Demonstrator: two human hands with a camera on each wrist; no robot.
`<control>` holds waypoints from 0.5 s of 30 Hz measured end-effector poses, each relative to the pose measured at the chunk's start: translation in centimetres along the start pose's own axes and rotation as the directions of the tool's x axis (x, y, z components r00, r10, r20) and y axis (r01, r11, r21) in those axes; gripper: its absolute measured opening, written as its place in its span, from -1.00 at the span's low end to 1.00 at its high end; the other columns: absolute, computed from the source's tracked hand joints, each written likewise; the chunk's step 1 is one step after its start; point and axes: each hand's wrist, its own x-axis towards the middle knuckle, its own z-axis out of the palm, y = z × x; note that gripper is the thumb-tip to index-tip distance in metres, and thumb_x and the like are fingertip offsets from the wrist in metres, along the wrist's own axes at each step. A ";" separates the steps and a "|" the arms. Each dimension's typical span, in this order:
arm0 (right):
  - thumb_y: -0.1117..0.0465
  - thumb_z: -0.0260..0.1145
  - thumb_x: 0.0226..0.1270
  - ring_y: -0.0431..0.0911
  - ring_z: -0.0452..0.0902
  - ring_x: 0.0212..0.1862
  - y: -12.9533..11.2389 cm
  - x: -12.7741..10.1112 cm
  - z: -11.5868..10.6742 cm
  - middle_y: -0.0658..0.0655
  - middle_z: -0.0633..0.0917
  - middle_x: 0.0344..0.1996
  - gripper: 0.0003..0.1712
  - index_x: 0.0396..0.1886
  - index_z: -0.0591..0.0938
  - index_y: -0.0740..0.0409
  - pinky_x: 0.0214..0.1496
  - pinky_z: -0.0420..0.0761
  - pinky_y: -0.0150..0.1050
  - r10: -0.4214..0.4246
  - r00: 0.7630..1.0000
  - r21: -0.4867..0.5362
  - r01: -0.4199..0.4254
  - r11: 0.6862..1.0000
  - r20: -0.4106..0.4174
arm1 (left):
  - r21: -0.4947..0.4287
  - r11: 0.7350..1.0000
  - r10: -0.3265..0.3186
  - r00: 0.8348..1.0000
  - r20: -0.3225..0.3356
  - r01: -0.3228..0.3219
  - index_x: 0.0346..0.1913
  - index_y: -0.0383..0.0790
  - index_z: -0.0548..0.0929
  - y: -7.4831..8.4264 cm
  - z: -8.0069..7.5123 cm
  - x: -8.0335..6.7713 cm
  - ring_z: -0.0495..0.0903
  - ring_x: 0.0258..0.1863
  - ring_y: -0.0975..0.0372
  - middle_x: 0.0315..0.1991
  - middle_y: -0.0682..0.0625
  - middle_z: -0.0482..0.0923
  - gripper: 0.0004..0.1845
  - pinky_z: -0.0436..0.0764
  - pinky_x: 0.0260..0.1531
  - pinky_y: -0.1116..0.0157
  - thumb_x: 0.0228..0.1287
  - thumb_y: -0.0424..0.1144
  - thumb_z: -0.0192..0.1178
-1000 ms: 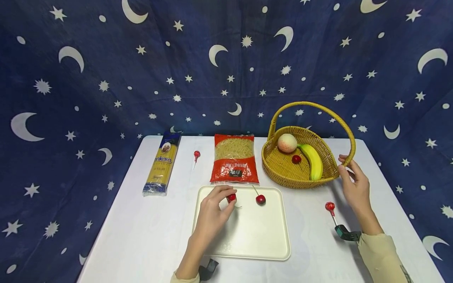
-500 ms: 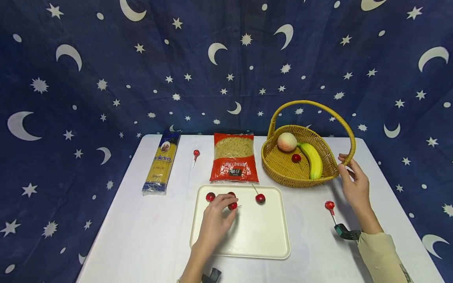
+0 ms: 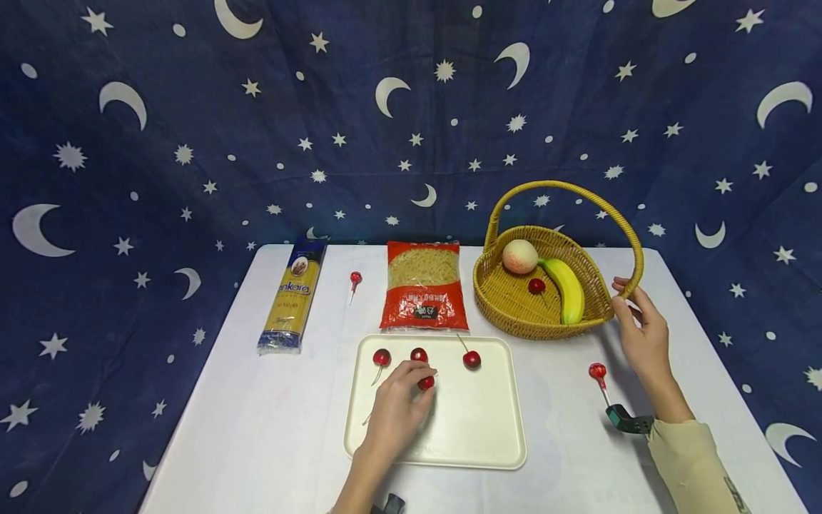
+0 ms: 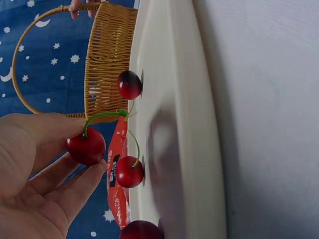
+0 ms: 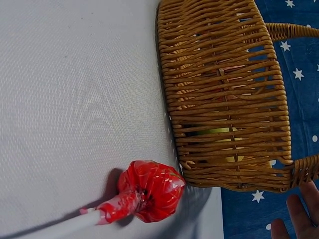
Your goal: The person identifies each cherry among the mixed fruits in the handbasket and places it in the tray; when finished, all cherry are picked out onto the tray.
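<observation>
In the head view my left hand [image 3: 401, 410] is over the cream tray [image 3: 475, 435], pinching a red cherry [image 4: 86, 147] between thumb and fingers, its green stem curving up. A cherry [image 3: 382, 357] with its stem lies at the tray's far left, a second cherry [image 3: 419, 355] just beyond my fingertips, and another cherry [image 3: 472, 360] farther right. A stem pokes out beside my left hand, its fruit hidden. My right hand [image 3: 647, 339] grips the near right end of the wicker basket's handle [image 3: 632, 275]. The basket [image 3: 526, 328] contains a peach [image 3: 520, 257], a banana [image 3: 568, 289] and a cherry [image 3: 536, 286].
Behind the tray lies a red pasta bag [image 3: 424, 285]. A spaghetti pack [image 3: 292, 296] is at the left, with a red lollipop [image 3: 355, 278] between them. Another lollipop [image 5: 149, 191] lies in front of the basket, near my right wrist. A starry blue cloth [image 3: 257, 143] hangs behind the table.
My left hand has drawn back toward me over the tray with the cherry, uncovering the cherries at the tray's far left. My right hand has stayed at the basket handle.
</observation>
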 end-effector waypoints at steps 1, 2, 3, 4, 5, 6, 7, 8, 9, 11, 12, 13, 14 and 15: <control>0.12 0.17 0.69 -0.61 0.40 0.29 0.0 0.0 0.0 -0.15 0.68 0.36 -0.57 0.44 0.60 0.03 0.29 0.42 -0.55 -0.001 1.000 0.001 0.001 1.000 0.000 | 0.002 1.000 0.000 1.000 0.002 0.000 -0.08 -0.23 0.85 0.0 0.1 0.0 0.81 -0.01 0.17 -0.02 -0.03 0.79 -0.72 0.78 0.09 0.23 0.12 -0.46 0.54; 0.13 0.17 0.69 -0.60 0.40 0.29 0.0 0.0 0.0 -0.15 0.68 0.35 -0.57 0.43 0.60 0.03 0.30 0.43 -0.55 -0.003 1.000 0.001 0.003 1.000 0.000 | 0.009 1.000 0.000 1.000 0.003 0.000 -0.08 -0.23 0.85 0.0 0.1 0.0 0.81 -0.02 0.17 -0.03 -0.03 0.79 -0.73 0.78 0.08 0.23 0.12 -0.46 0.53; 0.13 0.17 0.69 -0.60 0.41 0.28 0.0 0.0 0.0 -0.15 0.68 0.35 -0.57 0.43 0.61 0.04 0.29 0.43 -0.54 -0.004 1.000 0.002 0.004 1.000 -0.001 | 0.017 1.000 0.000 1.000 0.009 0.000 -0.08 -0.23 0.85 0.0 0.2 -0.1 0.81 -0.02 0.17 -0.03 -0.03 0.79 -0.73 0.79 0.07 0.23 0.12 -0.46 0.54; 0.13 0.17 0.69 -0.61 0.41 0.28 0.0 0.0 0.0 -0.16 0.68 0.34 -0.57 0.43 0.61 0.04 0.29 0.43 -0.53 -0.005 1.000 0.001 0.005 1.000 -0.002 | 0.024 1.000 -0.003 1.000 0.017 0.002 -0.09 -0.23 0.85 -0.1 0.2 -0.1 0.81 -0.03 0.17 -0.04 -0.03 0.79 -0.74 0.79 0.06 0.23 0.13 -0.45 0.53; 0.14 0.17 0.69 -0.61 0.41 0.28 0.0 0.0 0.0 -0.17 0.68 0.34 -0.57 0.43 0.61 0.04 0.29 0.43 -0.53 -0.006 1.000 0.000 0.006 1.000 -0.002 | 0.030 1.000 -0.006 1.000 0.028 0.005 -0.09 -0.23 0.85 -0.1 0.3 -0.1 0.81 -0.03 0.17 -0.04 -0.03 0.80 -0.74 0.79 0.04 0.23 0.14 -0.44 0.53; 0.14 0.17 0.69 -0.62 0.40 0.28 0.0 0.0 0.0 -0.18 0.68 0.34 -0.57 0.43 0.61 0.03 0.30 0.43 -0.53 -0.006 1.000 -0.003 0.006 1.000 -0.002 | 0.036 0.999 -0.009 0.999 0.042 0.007 -0.09 -0.22 0.85 -0.2 0.4 -0.2 0.81 -0.04 0.17 -0.04 -0.02 0.80 -0.75 0.80 0.03 0.23 0.15 -0.44 0.53; 0.14 0.17 0.69 -0.62 0.40 0.28 0.0 0.0 0.0 -0.20 0.68 0.34 -0.57 0.43 0.61 0.03 0.29 0.42 -0.53 -0.006 1.000 -0.004 0.006 1.000 -0.002 | 0.041 0.999 -0.012 0.998 0.057 0.010 -0.08 -0.22 0.85 -0.2 0.5 -0.2 0.81 -0.04 0.18 -0.04 -0.02 0.80 -0.76 0.80 0.02 0.23 0.16 -0.43 0.53; 0.14 0.17 0.69 -0.62 0.40 0.28 0.0 0.0 0.0 -0.21 0.68 0.33 -0.57 0.43 0.61 0.03 0.29 0.42 -0.54 -0.007 1.000 -0.004 0.007 1.000 -0.003 | 0.046 0.999 -0.016 0.997 0.072 0.013 -0.08 -0.22 0.85 -0.2 0.6 -0.3 0.82 -0.04 0.18 -0.04 -0.02 0.80 -0.76 0.80 0.02 0.23 0.17 -0.42 0.53; 0.13 0.16 0.69 -0.62 0.40 0.29 0.1 0.0 0.0 -0.22 0.68 0.33 -0.57 0.43 0.61 0.02 0.29 0.42 -0.55 -0.008 1.000 -0.005 0.008 1.000 -0.003 | 0.049 0.999 -0.020 0.996 0.088 0.016 -0.08 -0.22 0.85 -0.3 0.6 -0.3 0.82 -0.03 0.17 -0.04 -0.02 0.80 -0.77 0.80 0.02 0.23 0.18 -0.41 0.52; 0.14 0.16 0.69 -0.61 0.40 0.30 0.1 0.1 0.0 -0.22 0.68 0.34 -0.57 0.43 0.61 0.03 0.28 0.41 -0.56 -0.010 1.000 -0.003 0.010 1.000 -0.002 | 0.053 0.998 -0.025 0.993 0.111 0.019 -0.08 -0.22 0.85 -0.4 0.8 -0.4 0.82 -0.02 0.16 -0.04 -0.02 0.80 -0.78 0.80 0.04 0.21 0.19 -0.40 0.51; 0.14 0.17 0.69 -0.60 0.41 0.30 0.2 0.1 0.0 -0.22 0.68 0.34 -0.57 0.43 0.61 0.03 0.28 0.40 -0.57 -0.011 1.000 0.000 0.011 1.000 -0.002 | 0.057 0.998 -0.028 0.992 0.120 0.021 -0.08 -0.22 0.85 -0.4 0.8 -0.4 0.82 -0.02 0.15 -0.04 -0.02 0.80 -0.78 0.80 0.05 0.21 0.19 -0.40 0.51; 0.14 0.17 0.69 -0.60 0.41 0.31 0.2 0.1 0.0 -0.21 0.68 0.34 -0.57 0.43 0.61 0.03 0.28 0.40 -0.57 -0.012 1.000 0.002 0.012 1.000 -0.002 | 0.062 0.998 -0.030 0.992 0.127 0.022 -0.08 -0.22 0.85 -0.5 0.9 -0.4 0.82 -0.02 0.15 -0.05 -0.02 0.80 -0.78 0.80 0.05 0.21 0.19 -0.40 0.51; 0.14 0.17 0.69 -0.59 0.41 0.31 0.2 0.1 0.0 -0.21 0.68 0.34 -0.57 0.43 0.61 0.03 0.28 0.40 -0.58 -0.012 1.000 0.002 0.012 1.000 -0.002 | 0.069 0.997 -0.032 0.991 0.131 0.023 -0.09 -0.22 0.85 -0.5 0.9 -0.4 0.82 -0.03 0.16 -0.05 -0.02 0.80 -0.78 0.80 0.04 0.21 0.19 -0.40 0.50; 0.14 0.17 0.69 -0.59 0.41 0.31 0.2 0.1 0.0 -0.21 0.68 0.34 -0.57 0.43 0.61 0.03 0.28 0.40 -0.58 -0.014 1.000 0.002 0.014 1.000 -0.002 | 0.074 0.997 -0.036 0.990 0.134 0.026 -0.09 -0.22 0.85 -0.5 0.9 -0.4 0.81 -0.05 0.17 -0.06 -0.02 0.79 -0.78 0.80 0.01 0.23 0.18 -0.41 0.50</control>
